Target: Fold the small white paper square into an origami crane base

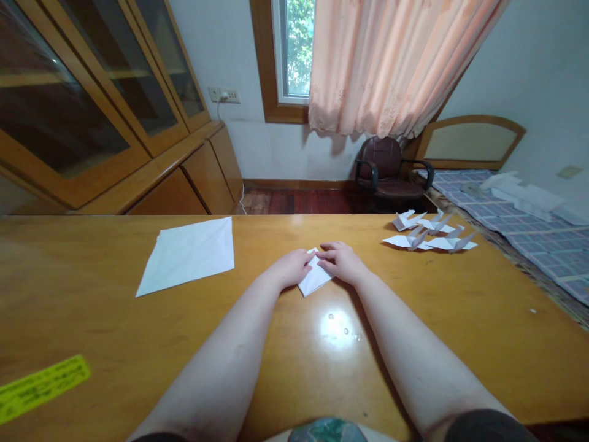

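Dark sleeves point(488, 426) lead to half-open left hand point(292, 267) and right hand point(343, 263) pressing folded paper point(313, 282).

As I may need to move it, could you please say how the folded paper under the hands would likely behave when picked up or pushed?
The folded paper is probably very light, being small. Its folds likely make it stiffer than the larger white sheet. Lying flat on the glossy table, it would probably slide rather than tip.
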Motion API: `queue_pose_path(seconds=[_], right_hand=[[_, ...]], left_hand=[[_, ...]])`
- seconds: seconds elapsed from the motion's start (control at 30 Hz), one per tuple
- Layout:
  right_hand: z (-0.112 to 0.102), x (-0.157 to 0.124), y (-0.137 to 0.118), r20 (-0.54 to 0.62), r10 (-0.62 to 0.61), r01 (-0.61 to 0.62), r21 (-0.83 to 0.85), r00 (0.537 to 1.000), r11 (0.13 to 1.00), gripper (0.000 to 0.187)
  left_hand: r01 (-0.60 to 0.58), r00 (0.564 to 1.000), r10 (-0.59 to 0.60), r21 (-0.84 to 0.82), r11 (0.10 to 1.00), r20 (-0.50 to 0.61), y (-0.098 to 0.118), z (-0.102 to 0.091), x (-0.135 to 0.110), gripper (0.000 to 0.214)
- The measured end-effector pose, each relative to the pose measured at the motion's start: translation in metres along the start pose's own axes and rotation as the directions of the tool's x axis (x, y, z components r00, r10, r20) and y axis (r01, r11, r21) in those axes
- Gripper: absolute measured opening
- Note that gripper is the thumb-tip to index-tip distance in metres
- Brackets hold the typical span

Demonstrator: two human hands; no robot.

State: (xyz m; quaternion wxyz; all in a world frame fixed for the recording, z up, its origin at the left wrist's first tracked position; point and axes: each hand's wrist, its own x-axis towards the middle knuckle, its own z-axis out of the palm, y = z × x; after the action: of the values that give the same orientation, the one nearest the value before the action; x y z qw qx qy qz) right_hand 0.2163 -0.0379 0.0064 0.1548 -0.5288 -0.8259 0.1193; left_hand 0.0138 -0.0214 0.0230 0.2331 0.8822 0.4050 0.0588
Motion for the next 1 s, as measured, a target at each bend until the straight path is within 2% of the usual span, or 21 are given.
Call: queue_pose_path(seconds=[0.3,0.47,0.53,0.7,0.9,1.0], right_hand=[[0.003,0.000,-0.011,0.038,0.079,-0.075,-0.094,0.996,0.993,0.048],[0.002,0.001,-0.012,0.013,0.114,-0.113,-0.077,0.993,0.991,0.047],[0.003,0.001,-0.009,-0.007,0.124,-0.124,-0.046,0.992,0.991,0.045],[0.008,0.003,0.000,-0.070,0.095,-0.091,0.058,0.993,0.994,0.035],[0.010,0.006,0.003,-0.113,0.074,-0.049,0.207,0.991,0.977,0.029],[0.012,0.007,0.003,-0.103,0.144,-0.100,0.348,0.984,0.932,0.028]], left_hand=[[-0.035,0.999,0.035,-0.010,0.999,-0.007,-0.001,0.001,0.001,0.028],[0.001,0.999,-0.001,0.012,1.000,-0.038,-0.001,0.002,0.003,0.026],[0.049,0.996,-0.049,-0.012,0.999,-0.079,-0.003,0.003,0.004,0.031],[0.169,0.962,-0.191,-0.124,0.978,-0.193,-0.011,0.009,0.007,0.070],[0.165,0.960,-0.192,-0.143,0.976,-0.206,-0.015,0.012,0.009,0.066],[0.127,0.968,-0.153,-0.137,0.982,-0.198,-0.013,0.011,0.008,0.058]])
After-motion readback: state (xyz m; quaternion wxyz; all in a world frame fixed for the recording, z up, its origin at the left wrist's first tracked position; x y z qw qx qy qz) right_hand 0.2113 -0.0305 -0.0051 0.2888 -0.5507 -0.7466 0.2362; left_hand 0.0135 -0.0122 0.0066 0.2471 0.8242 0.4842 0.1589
